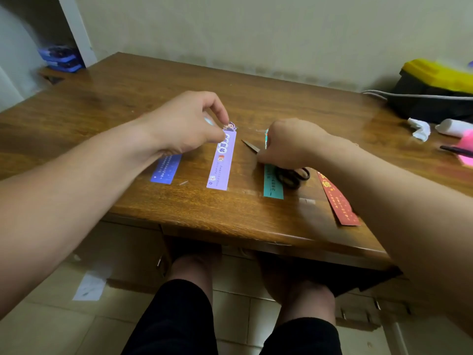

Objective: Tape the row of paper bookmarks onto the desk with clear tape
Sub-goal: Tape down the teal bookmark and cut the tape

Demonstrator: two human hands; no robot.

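Several paper bookmarks lie in a row on the wooden desk (179,216): a dark blue bookmark (165,171), a lilac bookmark (222,160), a teal bookmark (271,185) and a red bookmark (337,201). My left hand (189,124) pinches something small at the top of the lilac bookmark; clear tape is hard to make out there. My right hand (289,144) is curled around black-handled scissors (291,176), whose blades point left toward the lilac bookmark. The hand covers the top of the teal bookmark. A short piece of clear tape (307,201) sticks to the desk near the front edge.
At the back right stand a black and yellow toolbox (435,83), a crumpled white tissue (419,128), a white roll (453,126) and a pink object (467,147). Blue boxes (61,58) sit on a shelf at far left. My knees are under the desk.
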